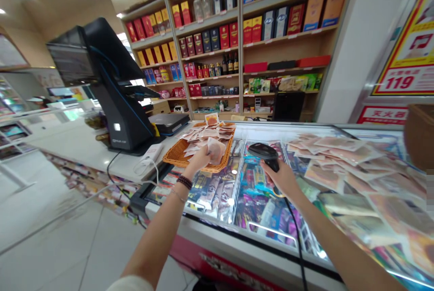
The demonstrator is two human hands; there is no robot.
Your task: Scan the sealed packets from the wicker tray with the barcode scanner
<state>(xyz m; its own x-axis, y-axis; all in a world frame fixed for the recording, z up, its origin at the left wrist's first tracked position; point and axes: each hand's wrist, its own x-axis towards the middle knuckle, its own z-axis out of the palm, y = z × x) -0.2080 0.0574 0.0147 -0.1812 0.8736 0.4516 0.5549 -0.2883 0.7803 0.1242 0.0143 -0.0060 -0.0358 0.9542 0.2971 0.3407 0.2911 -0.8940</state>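
Note:
My left hand (200,159) is closed on the edge of a flat, clear packet (216,150) with pale pinkish contents. It is over a brown wicker basket (174,155) where more of these packets (206,133) lie heaped. A black handheld barcode scanner (263,150) is in my right hand (281,178), its head pointing left toward the basket. The fingers wrap around the scanner's handle, and its cord (295,232) hangs down in front. Basket and hands are above the glass top of a chest freezer (217,223).
Many similar packets (339,146) are spread across the freezer's right side. Wrapped goods (261,178) show beneath the glass. On the left counter (88,139) stand a black checkout terminal (118,96), a dark scale (169,122) and a white device (149,157) with cables. Shelves of boxes (224,35) line the back.

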